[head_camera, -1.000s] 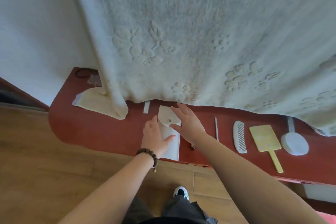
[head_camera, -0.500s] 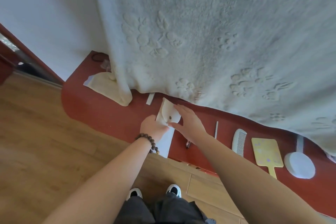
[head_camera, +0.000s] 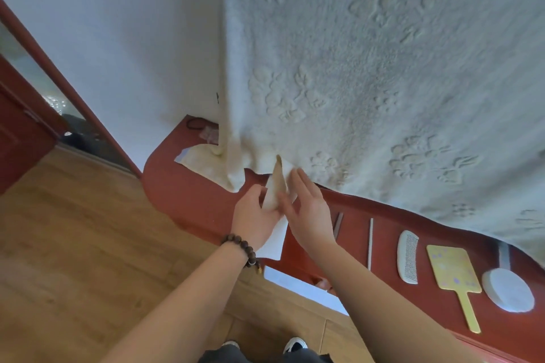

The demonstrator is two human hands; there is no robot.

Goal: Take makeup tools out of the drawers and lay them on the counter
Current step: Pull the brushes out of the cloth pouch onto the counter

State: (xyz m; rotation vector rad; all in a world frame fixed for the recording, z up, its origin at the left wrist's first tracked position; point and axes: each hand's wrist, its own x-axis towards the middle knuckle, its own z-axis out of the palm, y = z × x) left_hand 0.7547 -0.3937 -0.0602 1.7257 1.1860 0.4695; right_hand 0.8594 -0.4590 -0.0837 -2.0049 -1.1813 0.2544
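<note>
Item: cream pouch (head_camera: 275,186), soft and flat, tapering to a point. I see it lifted off the red counter (head_camera: 191,194), long axis running up and away from me, tip toward the hanging embossed blanket (head_camera: 383,82).

Left hand (head_camera: 255,222): pinches the pouch's lower, wider end; I read it as the carrying hand.

Right hand (head_camera: 306,209): fingers straight and spread, just beside the pouch on its right; whether the fingertips touch the pouch I cannot tell, as they are blurred.

Already laid out, well to the right: thin stick (head_camera: 370,242), white comb (head_camera: 408,256), yellow hand mirror (head_camera: 454,274), round white brush (head_camera: 507,289).

Also: white sheet (head_camera: 272,242) on the counter under the hands.

Judgement: a place-down would go straight below the pouch, the left hand nearer.
</note>
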